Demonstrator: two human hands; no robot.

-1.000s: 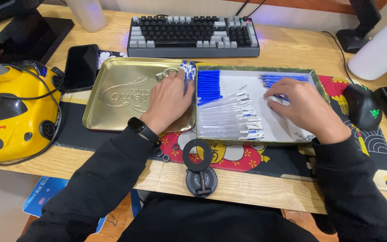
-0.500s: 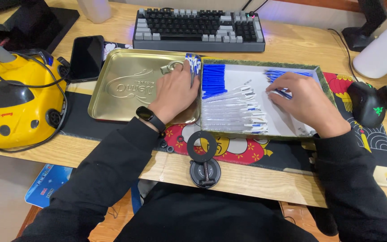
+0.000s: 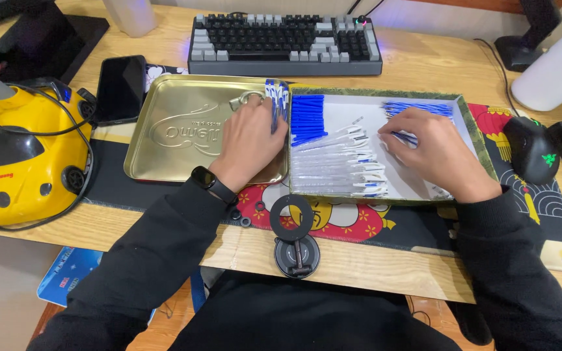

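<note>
My left hand point(image 3: 250, 140) rests in the right part of a gold metal tin lid point(image 3: 177, 130) and holds a bunch of blue-capped pens point(image 3: 277, 103) upright against the lid's edge. My right hand point(image 3: 434, 151) is inside a shallow white box point(image 3: 473, 140), its fingers pinching a blue pen refill point(image 3: 403, 136) near a pile of blue refills point(image 3: 417, 108). In the box lie a row of blue pen caps point(image 3: 307, 118) and a row of clear pen barrels point(image 3: 336, 162).
A keyboard point(image 3: 284, 36) lies behind the lid and box. A black phone point(image 3: 120, 88) and a yellow car-shaped device point(image 3: 24, 153) are at the left. A black mouse point(image 3: 531, 148) and white cylinder point(image 3: 557, 68) sit at the right. A black ring stand point(image 3: 294, 237) lies at the desk's front edge.
Both hands stay nearly in place; my right hand has shifted slightly left over the refills. The view has moved a little.
</note>
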